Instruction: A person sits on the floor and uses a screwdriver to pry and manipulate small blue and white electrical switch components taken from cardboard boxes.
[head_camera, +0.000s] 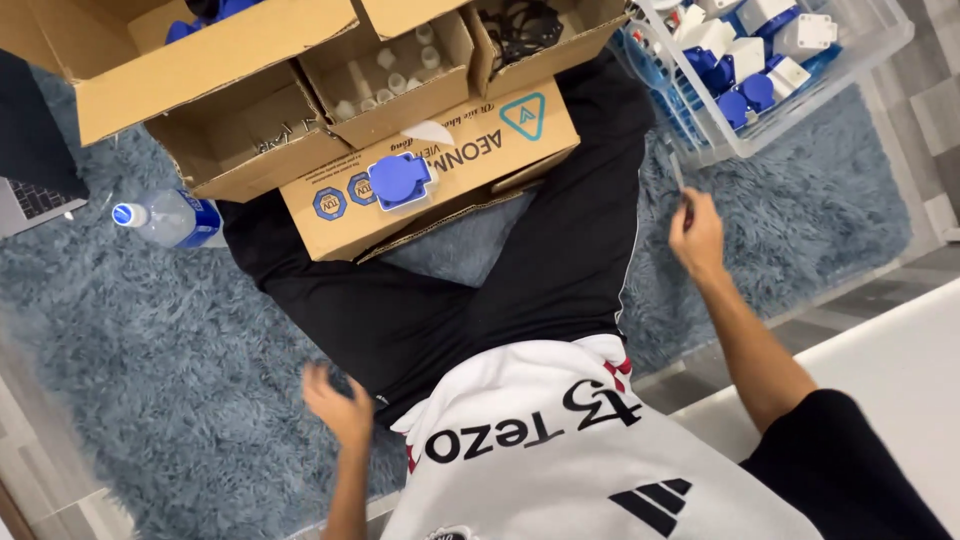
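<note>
R hand (697, 235) holds thin tool (678, 172) nr clear bin (880, 45); L hand (338, 405) empty, by black-trousered leg (400, 320).

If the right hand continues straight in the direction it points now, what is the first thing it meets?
The right hand holds a thin grey tool pointing up toward the clear plastic bin of blue and white plugs. Most likely its near wall comes first, though depth is unclear from this single view.

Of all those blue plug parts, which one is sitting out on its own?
The blue socket piece lying on the cardboard box flap. The others are piled with white parts inside the clear plastic bin, near the right hand.
</note>
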